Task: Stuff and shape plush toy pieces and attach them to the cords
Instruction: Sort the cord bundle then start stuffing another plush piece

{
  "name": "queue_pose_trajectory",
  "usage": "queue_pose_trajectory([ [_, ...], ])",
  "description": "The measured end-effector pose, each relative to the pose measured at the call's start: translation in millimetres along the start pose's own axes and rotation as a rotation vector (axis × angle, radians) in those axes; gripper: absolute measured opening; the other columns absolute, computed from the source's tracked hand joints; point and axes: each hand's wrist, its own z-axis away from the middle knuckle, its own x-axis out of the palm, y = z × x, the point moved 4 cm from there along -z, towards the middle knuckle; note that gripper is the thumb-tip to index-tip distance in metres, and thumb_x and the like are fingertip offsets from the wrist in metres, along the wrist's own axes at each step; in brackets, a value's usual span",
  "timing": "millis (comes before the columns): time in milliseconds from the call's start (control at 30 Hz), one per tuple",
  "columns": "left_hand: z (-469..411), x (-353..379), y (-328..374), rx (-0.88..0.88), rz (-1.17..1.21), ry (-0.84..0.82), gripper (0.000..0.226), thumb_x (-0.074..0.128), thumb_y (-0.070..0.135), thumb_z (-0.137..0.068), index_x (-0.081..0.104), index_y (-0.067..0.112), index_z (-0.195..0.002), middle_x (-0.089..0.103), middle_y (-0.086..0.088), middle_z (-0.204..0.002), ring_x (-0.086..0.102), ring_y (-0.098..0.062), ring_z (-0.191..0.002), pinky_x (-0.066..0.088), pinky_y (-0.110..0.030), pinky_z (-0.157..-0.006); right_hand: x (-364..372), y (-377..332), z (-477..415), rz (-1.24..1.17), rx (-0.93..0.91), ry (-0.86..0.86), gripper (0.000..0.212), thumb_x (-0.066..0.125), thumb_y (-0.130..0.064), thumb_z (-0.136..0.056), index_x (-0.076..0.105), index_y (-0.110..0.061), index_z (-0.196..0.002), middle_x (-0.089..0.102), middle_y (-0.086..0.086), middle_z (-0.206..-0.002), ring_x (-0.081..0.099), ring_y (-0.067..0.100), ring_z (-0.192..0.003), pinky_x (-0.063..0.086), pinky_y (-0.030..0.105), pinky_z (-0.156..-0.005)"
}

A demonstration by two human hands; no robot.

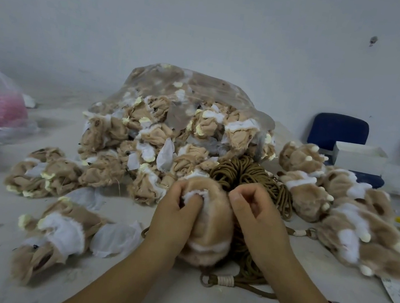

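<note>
Tan, white-trimmed plush piece (211, 227) rests against coiled brown cords (239, 173).

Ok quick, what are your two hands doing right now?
Left hand: grips the plush piece, fingers in its white edge.
Right hand: pinches the same piece's other side.
</note>
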Motion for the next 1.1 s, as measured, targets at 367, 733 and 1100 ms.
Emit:
queue_pose_trajectory([
  [367, 2.7, -2.2, 3.1, -0.044, 0.14, 0.042, 0.019, 0.065, 0.045, -0.07, 0.062, 0.037, -0.087, 0.072, 0.014, -0.085, 0.07, -0.009, -0.08, 0.06, -0.033, -0.071, 9.9, 9.1, 0.4, 0.468, -0.088, -0.031, 0.024, 0.047, -0.046, -0.084, 0.048, -0.022, -0.085, 0.046, -0.009, -0.09, 0.041, 0.009, -0.09, 0.037, 0.023, -0.076],
  [733, 0.1, 7.7, -2.0, -0.035, -0.056, -0.094, 0.022, 0.058, 0.04, -0.088, 0.05, 0.02, -0.088, 0.061, -0.004, -0.082, 0.051, -0.004, -0.063, 0.047, -0.028, -0.059, 16.6, -10.5, 5.5, 0.32, -0.328, -0.064, 0.027, 0.046, -0.019, -0.091, 0.04, -0.007, -0.067, 0.038, -0.001, -0.069, 0.04, 0.017, -0.069, 0.035, 0.026, -0.061],
  [1100, 8.7, 6.5, 23.6, 0.334, -0.269, -0.254, 0.059, 0.062, 0.055, -0.08, 0.032, 0.054, -0.131, 0.029, 0.033, -0.139, 0.027, 0.017, -0.13, 0.026, 0.001, -0.1, 3.6, 16.5, 1.4, -0.08, 0.132, -0.02, 0.025, 0.047, -0.03, -0.097, 0.067, -0.042, -0.091, 0.071, -0.014, -0.092, 0.067, 0.0, -0.082, 0.05, 0.01, -0.063],
])
